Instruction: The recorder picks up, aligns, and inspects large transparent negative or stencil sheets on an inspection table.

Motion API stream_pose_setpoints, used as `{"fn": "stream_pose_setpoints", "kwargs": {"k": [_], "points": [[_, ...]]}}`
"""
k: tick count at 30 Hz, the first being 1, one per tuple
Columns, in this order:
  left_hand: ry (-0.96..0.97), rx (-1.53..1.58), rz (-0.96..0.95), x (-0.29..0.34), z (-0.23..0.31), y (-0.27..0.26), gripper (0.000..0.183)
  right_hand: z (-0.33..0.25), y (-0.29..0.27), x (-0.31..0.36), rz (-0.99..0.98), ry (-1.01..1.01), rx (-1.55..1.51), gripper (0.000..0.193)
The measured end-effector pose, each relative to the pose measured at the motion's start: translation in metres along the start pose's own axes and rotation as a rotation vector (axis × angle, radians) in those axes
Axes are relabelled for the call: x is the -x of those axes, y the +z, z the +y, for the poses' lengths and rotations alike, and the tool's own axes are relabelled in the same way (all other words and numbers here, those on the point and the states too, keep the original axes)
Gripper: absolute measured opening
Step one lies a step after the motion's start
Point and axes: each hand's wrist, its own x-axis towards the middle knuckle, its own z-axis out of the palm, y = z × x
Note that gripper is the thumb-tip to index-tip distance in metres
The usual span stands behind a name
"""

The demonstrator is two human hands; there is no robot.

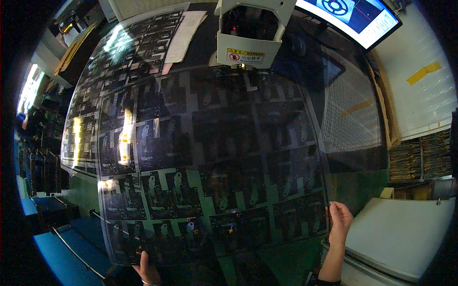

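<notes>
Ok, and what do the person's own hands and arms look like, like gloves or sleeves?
Both are bare, with no gloves. The right hand leads to a bare forearm, with what looks like a dark sleeve edge at the bottom. The left hand shows only partly, with a thin pale band or cuff edge at the wrist.

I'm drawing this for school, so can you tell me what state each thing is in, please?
See-through patterned sheet: spread out, held
Left hand: gripping the sheet near its lower left corner, thumb on top
Right hand: pinching the sheet's right edge
Monitor: switched on
White machine head: small red light lit
Other patterned sheet: lying flat
</notes>
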Motion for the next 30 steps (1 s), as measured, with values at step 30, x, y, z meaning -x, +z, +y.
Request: {"fn": "stream_pose_setpoints", "kwargs": {"k": [30], "points": [[0.280,-0.480,0.085,0.033,0.025,-0.005,0.015,0.022,-0.036,0.080,-0.146,0.221,-0.089,0.044]]}}
